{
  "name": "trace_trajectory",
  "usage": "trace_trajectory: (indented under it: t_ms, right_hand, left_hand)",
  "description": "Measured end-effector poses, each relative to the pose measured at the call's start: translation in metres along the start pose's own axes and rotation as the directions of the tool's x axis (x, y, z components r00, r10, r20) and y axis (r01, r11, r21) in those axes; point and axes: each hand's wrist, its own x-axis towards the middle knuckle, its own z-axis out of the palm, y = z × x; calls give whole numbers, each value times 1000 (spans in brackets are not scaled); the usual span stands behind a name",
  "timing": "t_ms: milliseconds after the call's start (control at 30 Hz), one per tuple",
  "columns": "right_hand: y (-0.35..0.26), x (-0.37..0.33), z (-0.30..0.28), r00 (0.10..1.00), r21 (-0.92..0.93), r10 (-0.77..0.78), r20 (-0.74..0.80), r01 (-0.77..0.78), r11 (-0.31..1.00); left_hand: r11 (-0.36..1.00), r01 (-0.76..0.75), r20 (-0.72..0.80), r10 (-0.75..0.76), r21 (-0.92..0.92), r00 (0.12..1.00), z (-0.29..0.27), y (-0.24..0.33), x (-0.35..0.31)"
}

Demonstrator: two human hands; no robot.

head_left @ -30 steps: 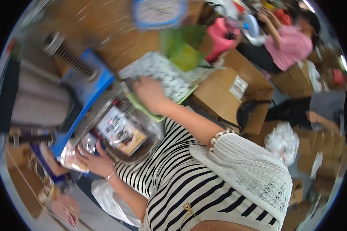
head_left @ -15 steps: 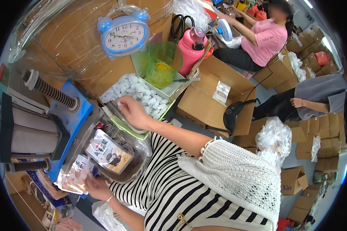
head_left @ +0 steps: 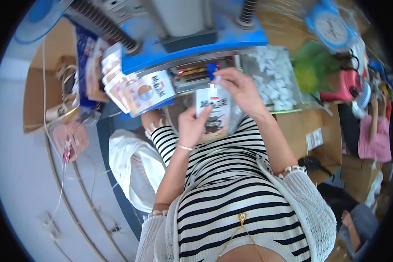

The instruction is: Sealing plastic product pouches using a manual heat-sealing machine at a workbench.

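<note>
My left hand [head_left: 192, 125] grips a white and tan printed pouch [head_left: 215, 117] upright by its left side, thumb across the front. At the pouch's top edge, my right hand [head_left: 240, 89] is closed in a pinch on a small white plastic piece [head_left: 213, 89], partly covered by the fingers. Whether that piece is fixed to the pouch I cannot tell. To the right, a tray holds many loose white plastic pieces [head_left: 273, 78]. Fanned-out pouches [head_left: 153, 89] of the same kind lie left of my hands, under the edge of a blue press [head_left: 192, 50].
Thick springs flank the press. Beyond the white pieces are a green translucent cup [head_left: 314, 65], a pink bottle [head_left: 343, 85] and a blue alarm clock [head_left: 332, 28]. A white plastic bag [head_left: 133, 170] hangs at left. Cardboard boxes and two people are on the right.
The view has swung left toward the press. My right hand has left the tray of white pieces and come to the pouch top. My left hand has moved from the fanned pouches and holds a pouch.
</note>
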Motion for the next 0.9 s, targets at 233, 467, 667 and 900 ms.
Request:
trace_trajectory:
  t_ms: [233,467,667,900]
  right_hand:
    - [16,1,-1,1000,27,14,-22,-13,1000]
    - [27,5,3,998,-48,69,12,-69,996]
    - [12,-6,-24,917,-709,-361,-170,140,691]
    - [20,-3,-67,980,-983,-139,-142,-123,136]
  left_hand:
    - [997,39,40,-37,-65,999,-1,-18,8]
    - [996,38,88,-31,-80,996,1,-16,8]
    - [970,24,11,-22,-244,1000,-15,-15,41]
    - [1000,3,-4,-3,-16,1000,-13,-2,67]
